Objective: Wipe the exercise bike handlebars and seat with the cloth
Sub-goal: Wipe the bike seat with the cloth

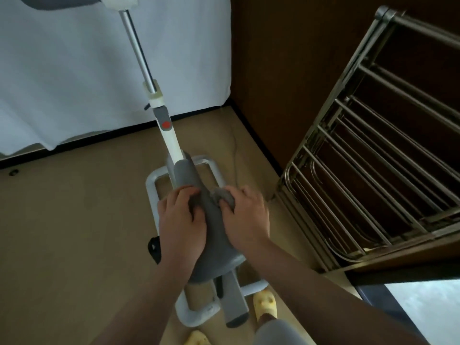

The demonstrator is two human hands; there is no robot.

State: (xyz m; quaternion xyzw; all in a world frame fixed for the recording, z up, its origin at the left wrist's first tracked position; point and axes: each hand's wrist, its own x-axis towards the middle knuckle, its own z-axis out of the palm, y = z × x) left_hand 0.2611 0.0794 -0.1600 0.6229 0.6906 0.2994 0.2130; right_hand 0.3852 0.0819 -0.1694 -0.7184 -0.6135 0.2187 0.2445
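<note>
Left hand (180, 220): flat against the left side of the seat, fingers curled over a fold of grey cloth, pressing it to the padding.
Right hand (245, 217): on the right side of the seat, fingers closed round a bunched wad of the same cloth.
Hands together: 1 on each flank of the seat, close but not touching, the seat's narrow ridge between them.
Cloth (224, 195): grey, small, crumpled; wad showing at the right fingertips, another bit under the left fingers; hard to separate from the seat's own grey.
Seat (214, 235): dark grey, padded, nose pointing away, broad end nearest the body.
Seat post (232, 300): grey, running down beneath the broad end.
Bike frame (171, 143): white column with a red dot, rising to a chrome tube.
Handlebars (62, 0): only a grey-and-white part at the top edge, well apart from both hands.
Base (151, 180): pale grey tube loops on the floor.
Floor (74, 232): tan.
Slippers (265, 305): yellow, 2, near the base.
Metal rack (373, 158): chrome bars, on the right.
White curtain (74, 70): behind the bike.
</note>
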